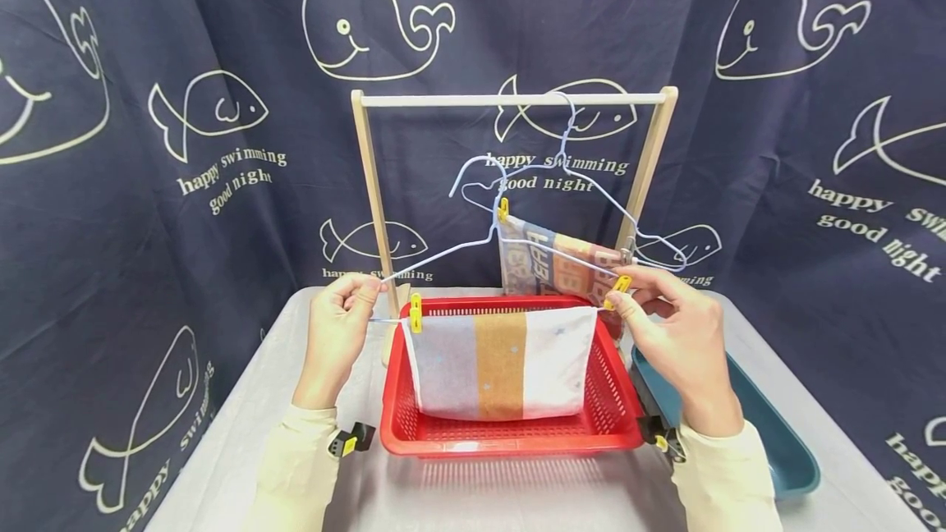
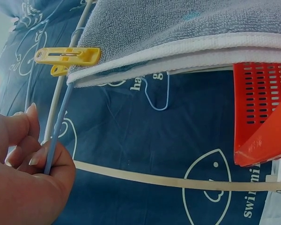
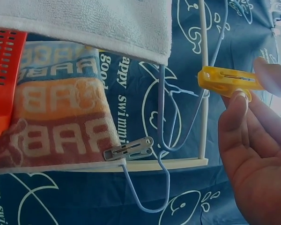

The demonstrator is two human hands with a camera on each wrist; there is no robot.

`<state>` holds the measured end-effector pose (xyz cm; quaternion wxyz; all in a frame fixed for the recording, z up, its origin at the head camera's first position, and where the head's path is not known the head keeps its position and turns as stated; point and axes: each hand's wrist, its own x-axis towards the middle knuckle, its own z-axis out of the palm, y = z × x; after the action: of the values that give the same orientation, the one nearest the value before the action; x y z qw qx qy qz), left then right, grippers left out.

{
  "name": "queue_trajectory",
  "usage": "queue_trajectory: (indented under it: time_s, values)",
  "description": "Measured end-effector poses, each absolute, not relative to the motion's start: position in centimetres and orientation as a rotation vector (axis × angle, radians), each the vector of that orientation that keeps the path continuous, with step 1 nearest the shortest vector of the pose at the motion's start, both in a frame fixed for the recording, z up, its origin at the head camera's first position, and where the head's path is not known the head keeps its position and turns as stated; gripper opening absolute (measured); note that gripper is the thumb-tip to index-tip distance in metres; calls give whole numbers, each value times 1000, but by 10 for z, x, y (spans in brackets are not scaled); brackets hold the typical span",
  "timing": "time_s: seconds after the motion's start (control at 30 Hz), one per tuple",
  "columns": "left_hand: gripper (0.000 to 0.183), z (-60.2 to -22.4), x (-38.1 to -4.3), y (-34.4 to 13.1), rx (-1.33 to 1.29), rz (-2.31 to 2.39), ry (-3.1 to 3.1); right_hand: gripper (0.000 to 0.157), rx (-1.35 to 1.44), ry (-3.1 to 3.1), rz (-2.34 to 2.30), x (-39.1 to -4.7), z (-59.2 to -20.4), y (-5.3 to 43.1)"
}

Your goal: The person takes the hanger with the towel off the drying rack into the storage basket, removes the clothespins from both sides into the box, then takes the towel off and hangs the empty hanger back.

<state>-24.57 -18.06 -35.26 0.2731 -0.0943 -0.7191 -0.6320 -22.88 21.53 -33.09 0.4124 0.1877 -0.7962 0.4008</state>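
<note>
A striped towel (image 1: 502, 364) in grey, tan and white hangs folded over the lower bar of a light-blue wire hanger (image 1: 443, 251), above the red basket. My left hand (image 1: 336, 339) holds that hanger by its left corner. A yellow clothespin (image 2: 77, 56) grips the towel's left end on the bar. My right hand (image 1: 683, 339) pinches a second yellow clothespin (image 3: 227, 80) near the hanger's right end; in the right wrist view it stands apart from the towel's corner. Behind, a patterned towel (image 1: 557, 265) hangs on another hanger (image 1: 602, 191), with a yellow clothespin (image 1: 503, 209) and a grey one (image 3: 129, 149).
The red basket (image 1: 510, 443) sits under the held towel. A wooden rack with a white rail (image 1: 458, 100) stands behind, bearing the other hanger. At the right lies a blue-green tray (image 1: 801, 466), partly behind my right forearm. A dark printed curtain surrounds the table.
</note>
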Motion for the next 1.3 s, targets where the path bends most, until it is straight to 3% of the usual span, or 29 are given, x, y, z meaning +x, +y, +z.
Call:
queue_trajectory:
  time_s: [0.8,1.3]
  values:
    - [18,-352,-246,-182,-256,-1705,-1915,36,215,-1990,948,-215,-311,241]
    - [19,-354,-247,-182,-264,-1707,-1911,32,122,-2039,846,-210,-321,272]
